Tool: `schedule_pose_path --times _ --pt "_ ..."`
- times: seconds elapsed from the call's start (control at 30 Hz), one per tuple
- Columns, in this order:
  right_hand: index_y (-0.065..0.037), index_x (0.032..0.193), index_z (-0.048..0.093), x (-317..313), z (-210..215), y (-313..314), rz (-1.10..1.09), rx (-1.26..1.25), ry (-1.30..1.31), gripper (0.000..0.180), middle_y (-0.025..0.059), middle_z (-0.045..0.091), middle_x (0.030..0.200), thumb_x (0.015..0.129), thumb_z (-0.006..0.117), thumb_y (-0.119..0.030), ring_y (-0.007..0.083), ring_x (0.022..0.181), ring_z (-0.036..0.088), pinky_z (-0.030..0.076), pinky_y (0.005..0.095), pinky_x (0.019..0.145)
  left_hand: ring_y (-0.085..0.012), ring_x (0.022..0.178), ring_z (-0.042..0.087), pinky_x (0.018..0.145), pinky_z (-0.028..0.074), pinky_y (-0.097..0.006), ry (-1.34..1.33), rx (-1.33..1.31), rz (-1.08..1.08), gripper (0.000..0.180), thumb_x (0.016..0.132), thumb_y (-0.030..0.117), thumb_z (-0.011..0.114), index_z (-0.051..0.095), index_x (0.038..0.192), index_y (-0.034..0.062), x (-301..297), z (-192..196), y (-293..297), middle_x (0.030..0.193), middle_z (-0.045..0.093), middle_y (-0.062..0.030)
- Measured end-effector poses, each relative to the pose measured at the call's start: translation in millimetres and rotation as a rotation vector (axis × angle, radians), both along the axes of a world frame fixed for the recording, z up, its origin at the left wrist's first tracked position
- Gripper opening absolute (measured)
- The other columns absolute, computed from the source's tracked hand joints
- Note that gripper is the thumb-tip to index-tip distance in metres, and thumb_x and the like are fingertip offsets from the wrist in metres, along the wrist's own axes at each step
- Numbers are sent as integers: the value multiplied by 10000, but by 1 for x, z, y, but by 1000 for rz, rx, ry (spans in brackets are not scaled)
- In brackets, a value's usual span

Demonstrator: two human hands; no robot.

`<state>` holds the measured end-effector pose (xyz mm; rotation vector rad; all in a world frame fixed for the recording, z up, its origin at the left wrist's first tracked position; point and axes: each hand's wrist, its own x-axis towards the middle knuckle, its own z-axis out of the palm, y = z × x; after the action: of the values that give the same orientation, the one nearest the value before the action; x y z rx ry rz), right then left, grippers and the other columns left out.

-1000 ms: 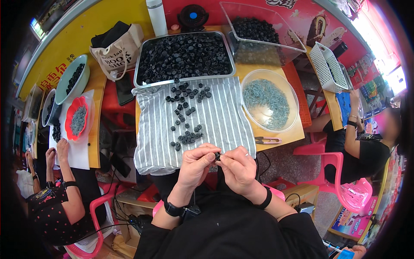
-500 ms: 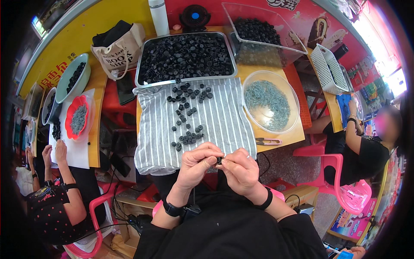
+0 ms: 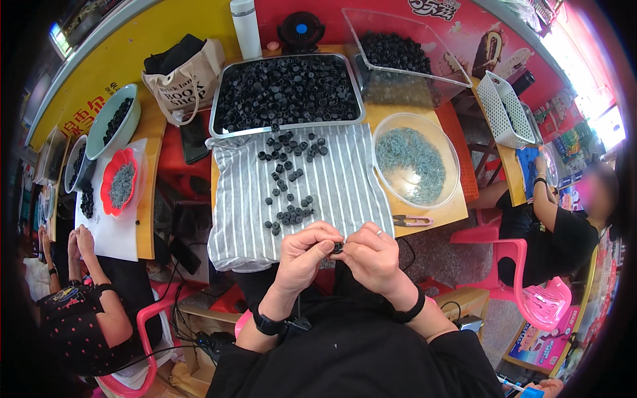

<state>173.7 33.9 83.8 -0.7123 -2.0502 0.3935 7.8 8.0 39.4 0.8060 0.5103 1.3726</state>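
Note:
Just past the near edge of a striped cloth, my two hands meet with fingertips pinched together. Between them is a small round black plastic part, mostly covered by the fingers. My left hand grips it from one side, and my right hand closes on it from the other. Whether the right fingers hold a second tiny piece cannot be made out. Several loose black parts lie on the cloth ahead of my hands. Behind the cloth, a metal tray is heaped with similar black parts.
To the right stand a round clear tub of thin metal-coloured pieces and pink-handled thread snips. A clear bin, a fan, a white bottle and a cloth bag stand farther back. People sit at tables left and right.
My hands stay together at the black part, with only slight finger and wrist shifts. The co-worker at left has brought both hands together. The whole view has shifted slightly.

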Motion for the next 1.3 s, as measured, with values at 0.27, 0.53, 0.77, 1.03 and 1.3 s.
schedule_pose_path --times 0.27,0.53,0.77,1.03,1.3 --pt "-54 663 516 0 -2 4 27 6 -80 234 59 490 707 585 718 34 246 635 488 403 335 534 -102 825 573 719 482 -225 -26 -54 33 143 951 53 614 690 982 -64 5 0 -2 988 602 -90" --pt "-52 739 571 -6 2 9 -93 83 -119 225 72 519 746 597 715 46 253 662 522 423 342 551 -108 816 611 701 518 -227 49 -69 106 145 949 50 615 686 1037 -40 6 0 4 989 637 -77" --pt "-22 878 646 1 18 9 -40 -79 -81 289 106 613 834 630 780 41 273 706 612 489 349 623 -126 832 650 729 557 -254 -65 -238 38 288 969 53 584 607 1243 -32 8 5 -2 1033 690 -89" --pt "40 1106 593 43 147 180 -430 -133 191 349 77 648 876 788 725 -19 92 743 590 486 245 656 -101 842 651 696 504 -226 301 -206 64 215 943 79 622 682 1129 -11 -11 -5 -2 968 719 -80" --pt "-13 977 689 -12 22 111 62 -503 -224 166 88 674 873 811 687 -7 156 783 643 518 305 700 -52 686 542 603 426 -218 433 -155 149 151 913 43 642 706 1024 -35 -15 -24 -3 809 600 1"
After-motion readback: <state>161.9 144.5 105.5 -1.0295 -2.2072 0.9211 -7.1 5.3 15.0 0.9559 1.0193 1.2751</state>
